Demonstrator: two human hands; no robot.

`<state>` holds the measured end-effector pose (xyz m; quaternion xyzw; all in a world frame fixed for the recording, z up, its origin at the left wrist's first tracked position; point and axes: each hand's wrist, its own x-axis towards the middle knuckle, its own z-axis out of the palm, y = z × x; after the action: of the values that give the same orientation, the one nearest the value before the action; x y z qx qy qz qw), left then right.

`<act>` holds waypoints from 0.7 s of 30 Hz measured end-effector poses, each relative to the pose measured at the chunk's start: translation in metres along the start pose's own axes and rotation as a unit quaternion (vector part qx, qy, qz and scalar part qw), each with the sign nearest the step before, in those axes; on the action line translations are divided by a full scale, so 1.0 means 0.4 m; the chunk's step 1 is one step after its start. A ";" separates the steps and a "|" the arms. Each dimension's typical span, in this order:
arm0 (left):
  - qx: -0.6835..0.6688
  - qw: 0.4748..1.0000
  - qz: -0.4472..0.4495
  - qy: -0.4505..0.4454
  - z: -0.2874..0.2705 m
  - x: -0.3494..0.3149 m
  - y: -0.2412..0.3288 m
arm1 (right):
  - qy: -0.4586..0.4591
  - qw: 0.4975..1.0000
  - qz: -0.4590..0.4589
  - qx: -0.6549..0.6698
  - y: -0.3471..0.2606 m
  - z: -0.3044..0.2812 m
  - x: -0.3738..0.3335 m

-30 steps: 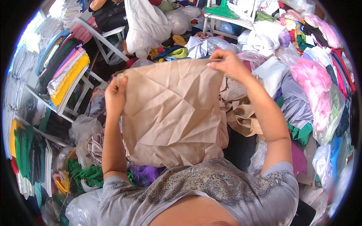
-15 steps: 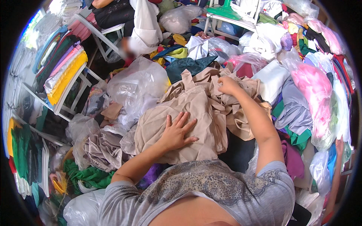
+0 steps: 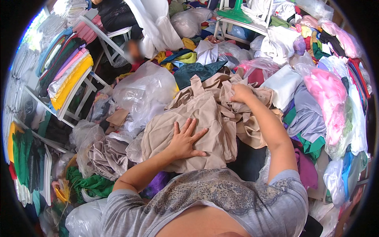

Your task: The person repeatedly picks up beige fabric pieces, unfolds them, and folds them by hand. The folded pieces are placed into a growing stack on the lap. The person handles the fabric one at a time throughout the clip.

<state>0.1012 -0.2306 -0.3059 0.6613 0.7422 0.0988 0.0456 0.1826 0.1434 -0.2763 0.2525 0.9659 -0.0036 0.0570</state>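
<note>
In the middle of the heap, the beige cloth (image 3: 197,118) is lying bunched and folded over itself, and everything else is sitting around it. The left hand (image 3: 184,139) is lying flat on the near part of the beige cloth, fingers spread wide, palm pressing down, gripping nothing. The right hand (image 3: 240,93) is sitting at the far right edge of the beige cloth, fingers curled shut around a bunch of the fabric. Just left of the beige cloth a clear plastic bag (image 3: 144,93) is puffing up, touching the cloth's edge. Beyond the beige cloth a dark teal garment (image 3: 195,71) is lying crumpled, just beside its far edge. Right of the beige cloth a white folded bundle (image 3: 282,83) is sitting near the right forearm, and further right a pink bagged bundle (image 3: 329,100) is leaning in the pile. Left and nearer than the beige cloth a grey-tan crumpled cloth (image 3: 107,155) is lying, with a green garment (image 3: 89,185) below it. Well left of the beige cloth a white rack (image 3: 73,103) is carrying stacked folded fabrics, a yellow one among them. Far beyond the beige cloth a white chair (image 3: 104,36) is standing.
</note>
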 end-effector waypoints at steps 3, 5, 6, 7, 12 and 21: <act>0.000 1.000 0.002 -0.007 -0.011 -0.006 0.010 | -0.023 0.999 -0.002 -0.029 -0.017 0.048 -0.010; -0.008 1.000 0.000 -0.021 -0.030 -0.004 0.011 | 0.004 1.000 0.029 0.007 -0.015 0.058 -0.007; -0.009 0.999 0.003 -0.035 -0.043 0.000 0.010 | 0.045 0.997 0.018 0.058 -0.010 0.051 -0.003; -0.013 0.998 0.005 -0.061 -0.061 0.004 0.005 | 0.070 0.992 0.015 0.107 0.002 0.030 0.003; -0.187 0.976 0.037 -0.104 -0.221 0.157 -0.081 | 0.256 0.911 -0.046 0.319 0.041 -0.171 0.004; -0.268 0.915 0.137 0.269 -0.545 0.535 0.009 | 0.328 0.812 -0.235 0.422 -0.052 -0.543 -0.112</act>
<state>0.0355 -0.0369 -0.0787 0.6681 0.5739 0.4735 0.0056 0.1877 0.1110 -0.0559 0.0034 0.8606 -0.3414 -0.3778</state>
